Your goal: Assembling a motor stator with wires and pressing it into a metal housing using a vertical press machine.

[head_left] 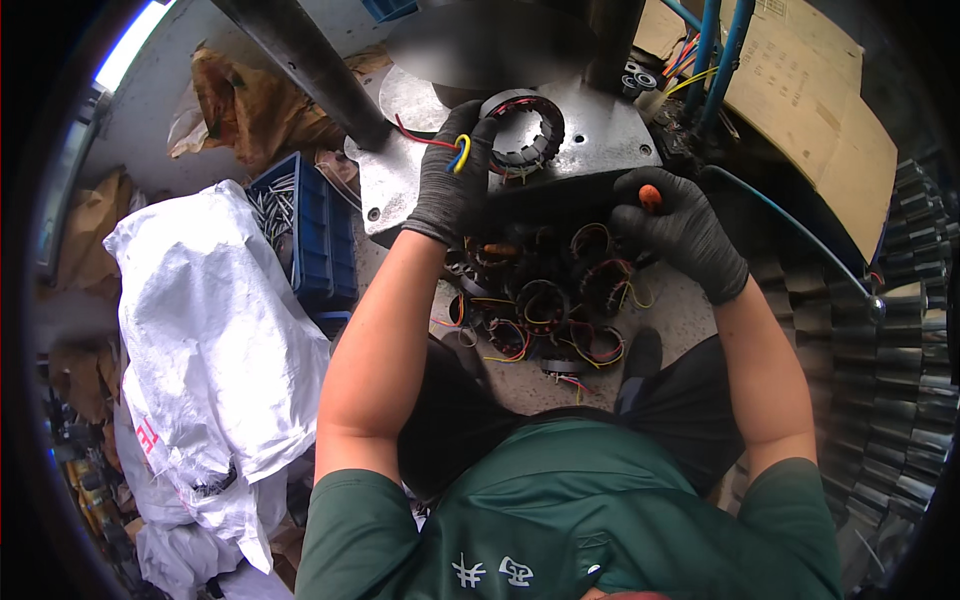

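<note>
at the upper middle of the head view, a wound motor stator (pixel 522 130) sits flat on a grey metal press plate (pixel 600 140), its open bore facing up, probably so the machine column above can meet it squarely. the left hand (pixel 455 175), in a dark knit glove, reaches up from the lower edge with the forearm nearly straight; its fingers curl over the stator's left rim and pinch the red, yellow and blue lead wires (pixel 455 150), keeping them off the plate. the right hand (pixel 680 225), also gloved, is bent at the wrist right of centre, fingers clenched around an orange-handled tool (pixel 650 197) at the plate's front edge. below both hands, in mid-frame, a heap of more wound stators (pixel 545 300) lies within easy reach. at the left a blue crate of metal pins (pixel 300 225) stands beside a white sack (pixel 215 330); stacked toothed rings (pixel 900 330) fill the right edge.
</note>
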`<state>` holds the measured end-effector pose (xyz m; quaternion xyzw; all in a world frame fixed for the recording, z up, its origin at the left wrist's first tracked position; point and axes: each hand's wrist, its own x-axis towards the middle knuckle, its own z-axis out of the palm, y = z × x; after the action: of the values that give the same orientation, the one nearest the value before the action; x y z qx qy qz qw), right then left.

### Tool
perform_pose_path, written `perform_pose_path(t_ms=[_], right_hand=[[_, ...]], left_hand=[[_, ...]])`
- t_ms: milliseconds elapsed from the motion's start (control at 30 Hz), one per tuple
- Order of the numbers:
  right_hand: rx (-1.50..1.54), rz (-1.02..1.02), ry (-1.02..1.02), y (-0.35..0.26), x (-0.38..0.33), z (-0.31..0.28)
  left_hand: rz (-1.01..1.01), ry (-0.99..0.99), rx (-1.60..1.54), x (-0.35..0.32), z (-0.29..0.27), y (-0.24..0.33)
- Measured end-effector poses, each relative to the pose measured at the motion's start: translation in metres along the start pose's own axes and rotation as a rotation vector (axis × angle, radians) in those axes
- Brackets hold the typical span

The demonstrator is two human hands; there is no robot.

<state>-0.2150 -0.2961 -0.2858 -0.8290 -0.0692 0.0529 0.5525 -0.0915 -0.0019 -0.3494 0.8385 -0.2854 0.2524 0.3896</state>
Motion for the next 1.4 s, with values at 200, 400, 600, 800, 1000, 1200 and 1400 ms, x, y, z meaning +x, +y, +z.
perform_pose_path(t_ms=[200, 400, 600, 800, 1000, 1200, 1400], right_hand=[[0.335, 0.006, 0.133, 0.004, 0.009, 0.005], [0.361, -0.198, 0.194, 0.0, 0.012, 0.026], [0.041, -0.509, 0.213, 0.006, 0.019, 0.046], [0.011, -0.476, 0.202, 0.023, 0.025, 0.058], [-0.113, -0.525, 0.247, 0.034, 0.037, 0.058], [-0.142, -0.536, 0.244, 0.025, 0.033, 0.06], [-0.109, -0.625, 0.286, 0.02, 0.022, 0.055]], left_hand=[[-0.181, -0.143, -0.207, 0.007, 0.0, 0.009], [-0.234, -0.361, 0.054, 0.021, -0.016, 0.051], [-0.216, -0.395, -0.032, 0.016, -0.009, 0.05], [-0.194, -0.403, -0.015, 0.016, -0.006, 0.055], [-0.298, -0.359, -0.195, 0.013, 0.004, 0.051], [-0.289, -0.26, -0.247, 0.004, 0.011, 0.044], [-0.372, -0.273, -0.421, 0.006, 0.002, 0.034]])
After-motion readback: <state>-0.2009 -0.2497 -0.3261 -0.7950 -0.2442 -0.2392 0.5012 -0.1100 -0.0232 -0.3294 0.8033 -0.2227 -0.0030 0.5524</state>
